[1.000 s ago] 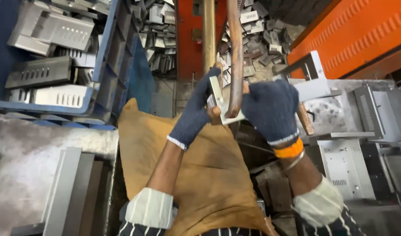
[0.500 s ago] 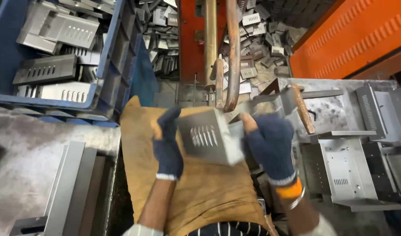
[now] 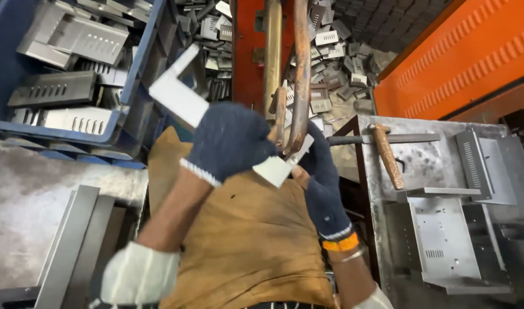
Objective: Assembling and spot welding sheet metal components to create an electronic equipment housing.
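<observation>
Head view. Both hands wear dark blue knit gloves and grip one bent sheet-metal bracket (image 3: pixel 184 103), held above a brown leather apron (image 3: pixel 244 240). The left hand (image 3: pixel 230 143) closes its fingers over the middle of the bracket, whose pale L-shaped end juts up and to the left of the glove. The right hand (image 3: pixel 322 171) closes on the bracket's lower right corner, with an orange band at the wrist. The bracket's right part lies against the lower tips of two copper-coloured welding rods (image 3: pixel 301 74) that hang down before an orange machine frame (image 3: pixel 247 51). Upper left, a blue crate (image 3: pixel 142 63) holds grey louvred panels (image 3: pixel 53 88). To the right, a wooden-handled hammer (image 3: pixel 386 154) lies on a steel bench (image 3: pixel 439 160) beside another perforated panel (image 3: pixel 445 240).
</observation>
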